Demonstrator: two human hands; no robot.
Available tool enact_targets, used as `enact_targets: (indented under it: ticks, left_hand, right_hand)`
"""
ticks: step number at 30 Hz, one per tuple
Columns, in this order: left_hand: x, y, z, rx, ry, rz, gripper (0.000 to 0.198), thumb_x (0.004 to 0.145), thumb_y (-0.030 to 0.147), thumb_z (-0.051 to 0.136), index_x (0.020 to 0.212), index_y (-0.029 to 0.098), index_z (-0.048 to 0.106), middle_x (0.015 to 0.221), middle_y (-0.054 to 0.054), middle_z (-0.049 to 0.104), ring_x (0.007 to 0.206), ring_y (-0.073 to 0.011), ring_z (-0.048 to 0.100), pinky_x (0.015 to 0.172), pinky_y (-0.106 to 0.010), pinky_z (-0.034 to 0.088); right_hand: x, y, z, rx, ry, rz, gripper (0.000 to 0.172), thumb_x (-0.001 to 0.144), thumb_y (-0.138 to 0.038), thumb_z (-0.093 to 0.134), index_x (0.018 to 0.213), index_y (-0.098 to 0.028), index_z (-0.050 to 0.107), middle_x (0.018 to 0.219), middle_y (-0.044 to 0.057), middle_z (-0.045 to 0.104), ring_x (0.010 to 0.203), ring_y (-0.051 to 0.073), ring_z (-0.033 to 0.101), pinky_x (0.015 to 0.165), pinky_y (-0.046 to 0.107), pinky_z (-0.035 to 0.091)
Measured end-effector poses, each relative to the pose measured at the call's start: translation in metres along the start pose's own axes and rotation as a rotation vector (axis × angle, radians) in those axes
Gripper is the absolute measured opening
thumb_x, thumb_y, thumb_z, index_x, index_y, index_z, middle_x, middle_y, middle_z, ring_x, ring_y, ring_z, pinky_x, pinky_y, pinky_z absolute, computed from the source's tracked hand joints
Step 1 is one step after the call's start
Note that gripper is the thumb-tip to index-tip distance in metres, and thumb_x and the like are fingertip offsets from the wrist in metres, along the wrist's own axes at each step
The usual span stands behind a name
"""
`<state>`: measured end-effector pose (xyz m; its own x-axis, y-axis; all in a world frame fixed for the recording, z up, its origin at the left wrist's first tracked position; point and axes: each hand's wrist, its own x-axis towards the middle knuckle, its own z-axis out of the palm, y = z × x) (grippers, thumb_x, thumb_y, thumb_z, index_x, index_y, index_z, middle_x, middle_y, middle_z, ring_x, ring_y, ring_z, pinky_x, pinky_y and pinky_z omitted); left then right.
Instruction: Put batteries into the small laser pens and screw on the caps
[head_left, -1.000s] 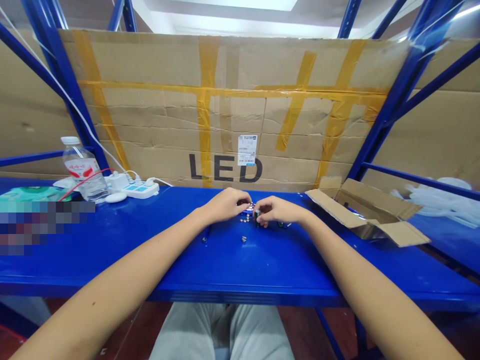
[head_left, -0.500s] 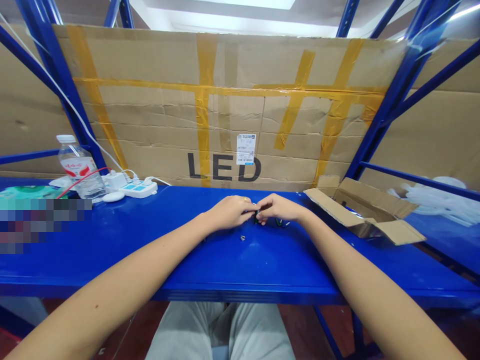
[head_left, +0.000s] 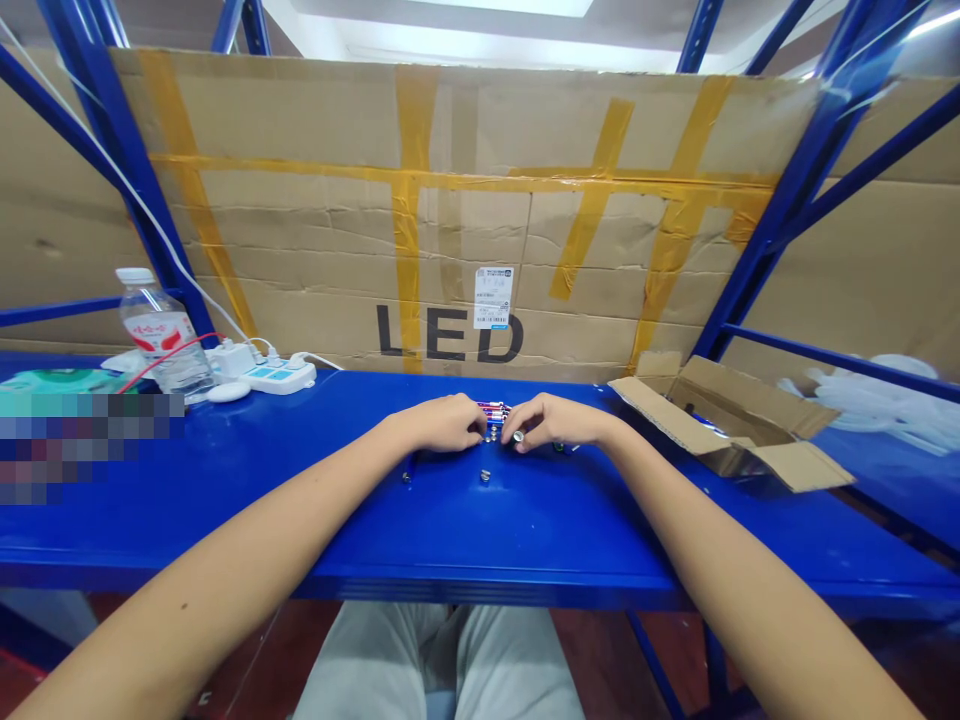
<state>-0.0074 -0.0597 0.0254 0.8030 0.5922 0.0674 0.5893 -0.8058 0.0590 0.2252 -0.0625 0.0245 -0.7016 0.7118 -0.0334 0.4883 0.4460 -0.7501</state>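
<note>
The left hand (head_left: 442,422) lies curled on the blue table (head_left: 225,470), fingertips down among tiny metal pieces (head_left: 491,432); whether it grips one cannot be told. Just beside it, the right hand (head_left: 559,420) pinches a small silver part (head_left: 517,436). With both wrists planted and the part low over the table, a slip is less likely to send it rolling. The cardboard sheet (head_left: 337,250) behind reads "LED"; its white label (head_left: 493,297) is too small to read.

Blue steel shelving (head_left: 112,150), taped cardboard backing (head_left: 465,190)

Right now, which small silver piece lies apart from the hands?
The silver piece alone on the blue table, nearer its front edge than left hand and right hand; the other pieces cluster between the hands.
</note>
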Motion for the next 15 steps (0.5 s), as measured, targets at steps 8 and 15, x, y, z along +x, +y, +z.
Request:
enact_targets:
  ticks: [8, 15]
  left_hand:
    - [0.0055, 0.002, 0.0037, -0.079, -0.044, -0.085, 0.018, 0.081, 0.02, 0.055, 0.088, 0.017, 0.071, 0.081, -0.005, 0.071, 0.067, -0.0155, 0.059, 0.061, -0.025, 0.04]
    - [0.0021, 0.0031, -0.0022, -0.169, -0.115, -0.195, 0.011, 0.075, 0.021, 0.059, 0.081, 0.017, 0.067, 0.075, -0.002, 0.068, 0.062, -0.0136, 0.057, 0.054, -0.024, 0.037]
  right_hand:
    - [0.0002, -0.001, 0.001, -0.011, 0.015, 0.035, 0.029, 0.064, -0.025, 0.073, 0.092, -0.019, 0.077, 0.092, 0.002, 0.074, 0.083, 0.018, 0.063, 0.079, 0.029, 0.048]
    - [0.0002, -0.002, 0.0025, 0.04, 0.027, 0.055, 0.027, 0.063, -0.024, 0.072, 0.089, -0.019, 0.077, 0.083, 0.001, 0.073, 0.078, 0.017, 0.063, 0.075, 0.028, 0.05]
